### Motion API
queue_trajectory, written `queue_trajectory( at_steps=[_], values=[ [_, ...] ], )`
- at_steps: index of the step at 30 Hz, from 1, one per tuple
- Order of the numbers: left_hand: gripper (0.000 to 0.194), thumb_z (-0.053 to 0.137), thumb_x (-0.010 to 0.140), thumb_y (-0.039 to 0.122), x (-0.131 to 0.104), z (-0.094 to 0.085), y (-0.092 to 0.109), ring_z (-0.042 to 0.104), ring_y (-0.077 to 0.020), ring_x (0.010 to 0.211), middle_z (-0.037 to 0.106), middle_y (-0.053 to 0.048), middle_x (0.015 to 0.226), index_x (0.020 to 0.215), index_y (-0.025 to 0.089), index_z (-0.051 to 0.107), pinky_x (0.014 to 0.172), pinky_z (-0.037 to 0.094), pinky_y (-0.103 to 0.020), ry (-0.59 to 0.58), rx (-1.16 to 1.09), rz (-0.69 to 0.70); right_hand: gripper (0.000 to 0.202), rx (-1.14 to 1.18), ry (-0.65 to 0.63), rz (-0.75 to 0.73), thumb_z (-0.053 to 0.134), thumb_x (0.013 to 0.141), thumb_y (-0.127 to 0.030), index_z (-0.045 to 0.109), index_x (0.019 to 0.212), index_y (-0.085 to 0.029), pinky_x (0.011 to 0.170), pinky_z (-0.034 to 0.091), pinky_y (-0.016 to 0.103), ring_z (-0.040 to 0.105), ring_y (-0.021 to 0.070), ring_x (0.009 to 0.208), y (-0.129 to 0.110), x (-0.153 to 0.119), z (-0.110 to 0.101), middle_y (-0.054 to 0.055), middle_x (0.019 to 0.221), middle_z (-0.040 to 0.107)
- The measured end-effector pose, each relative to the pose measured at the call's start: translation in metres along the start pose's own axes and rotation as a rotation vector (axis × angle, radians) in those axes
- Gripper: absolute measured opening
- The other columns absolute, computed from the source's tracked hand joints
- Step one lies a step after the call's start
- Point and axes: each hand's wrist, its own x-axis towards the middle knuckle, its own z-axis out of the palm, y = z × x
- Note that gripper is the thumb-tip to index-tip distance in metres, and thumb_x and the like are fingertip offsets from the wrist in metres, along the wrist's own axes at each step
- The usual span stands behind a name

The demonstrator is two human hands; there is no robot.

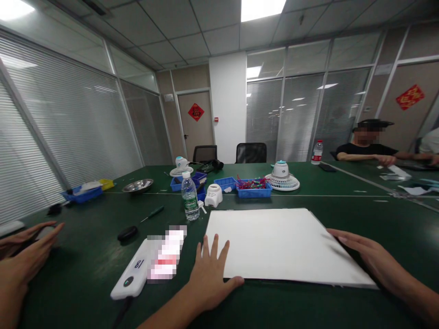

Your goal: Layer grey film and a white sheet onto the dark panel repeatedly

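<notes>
Sliding left from an uneven push, the white board (270, 246) on the bench (291, 306) could tip the bottle (190, 199); left hand (209, 275) has splayed fingers, right hand (375, 255) grip we can't tell.

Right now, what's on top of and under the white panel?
On the white panel: spread fingers of the left hand, over its left edge. The right hand is at the right edge. Underneath: can't tell; it covers that part of the green table.
</notes>
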Motion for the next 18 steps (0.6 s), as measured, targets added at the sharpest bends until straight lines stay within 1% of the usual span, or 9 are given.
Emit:
queue_trajectory(
  at_steps=[2,5,7,9,11,13,16,17,18],
  values=[
    [0.099,0.043,0.084,0.084,0.000,0.001,0.000,-0.013,-0.0417,0.151,-0.004,-0.009,0.168,0.161,0.029,0.014,0.122,-0.001,-0.065,0.000,0.001,-0.006,0.043,0.178,-0.018,0.072,0.067,0.071,-0.048,0.080,0.104,-0.023,0.114,0.038,0.042,0.054,0.0351,0.131,-0.012,-0.009,0.001,0.008,0.134,0.066],
    [0.098,0.042,0.085,0.083,0.002,0.001,-0.001,-0.013,-0.0410,0.151,-0.003,-0.009,0.168,0.161,0.028,0.014,0.122,-0.001,-0.064,0.001,0.001,-0.017,0.045,0.318,-0.014,0.123,0.067,0.068,-0.043,0.077,0.106,-0.021,0.115,0.039,0.040,0.051,0.0344,0.135,-0.026,-0.018,0.001,0.010,0.138,0.063],
    [0.098,0.042,0.085,0.083,0.003,0.002,-0.003,-0.013,-0.0408,0.151,-0.002,-0.009,0.168,0.161,0.028,0.013,0.122,-0.001,-0.064,0.008,-0.004,-0.014,0.059,0.403,-0.008,0.149,0.066,0.068,-0.040,0.070,0.123,-0.018,0.111,0.044,0.039,0.049,0.0329,0.136,-0.031,-0.022,0.001,0.012,0.143,0.058],
    [0.100,0.043,0.084,0.084,0.004,0.002,-0.005,-0.013,-0.0417,0.151,-0.002,-0.010,0.168,0.161,0.028,0.012,0.122,0.000,-0.066,0.013,-0.012,0.003,0.074,0.465,-0.027,0.166,0.062,0.076,-0.039,0.052,0.145,-0.016,0.101,0.053,0.035,0.049,0.0309,0.137,-0.033,-0.024,0.001,0.014,0.149,0.052],
    [0.104,0.047,0.082,0.084,0.004,0.001,-0.007,-0.013,-0.0432,0.150,-0.003,-0.011,0.168,0.161,0.027,0.012,0.121,0.001,-0.068,0.002,-0.020,0.021,0.078,0.462,-0.036,0.175,0.059,0.082,-0.038,0.038,0.155,-0.018,0.085,0.059,0.031,0.049,0.0310,0.137,-0.031,-0.025,0.002,0.013,0.155,0.045],
    [0.108,0.051,0.080,0.084,0.003,-0.001,-0.008,-0.013,-0.0442,0.150,-0.004,-0.012,0.168,0.161,0.026,0.011,0.121,0.001,-0.068,-0.018,-0.026,0.026,0.080,0.408,-0.012,0.166,0.059,0.082,-0.035,0.035,0.157,-0.024,0.070,0.060,0.029,0.050,0.0337,0.134,-0.027,-0.023,0.003,0.011,0.160,0.037],
    [0.109,0.052,0.079,0.084,0.001,-0.004,-0.008,-0.013,-0.0453,0.150,-0.005,-0.014,0.167,0.161,0.026,0.011,0.120,0.001,-0.070,-0.037,-0.037,0.030,0.087,0.335,0.056,0.159,0.062,0.079,-0.033,0.028,0.159,-0.031,0.065,0.059,0.035,0.060,0.0381,0.122,-0.020,-0.019,0.001,0.014,0.164,0.028],
    [0.109,0.053,0.079,0.084,0.000,-0.006,-0.008,-0.012,-0.0457,0.150,-0.004,-0.014,0.167,0.161,0.025,0.011,0.119,0.001,-0.070,-0.039,-0.035,0.038,0.089,0.321,0.047,0.171,0.062,0.080,-0.034,0.024,0.160,-0.031,0.066,0.059,0.037,0.064,0.0388,0.116,-0.019,-0.017,-0.002,0.017,0.162,0.029],
    [0.109,0.053,0.079,0.084,-0.001,-0.007,-0.009,-0.011,-0.0462,0.150,-0.003,-0.015,0.167,0.161,0.025,0.012,0.119,0.001,-0.071,-0.039,-0.027,0.048,0.089,0.317,0.006,0.191,0.062,0.082,-0.037,0.022,0.161,-0.031,0.067,0.060,0.040,0.066,0.0392,0.112,-0.017,-0.016,-0.005,0.019,0.160,0.034]
  ],
)
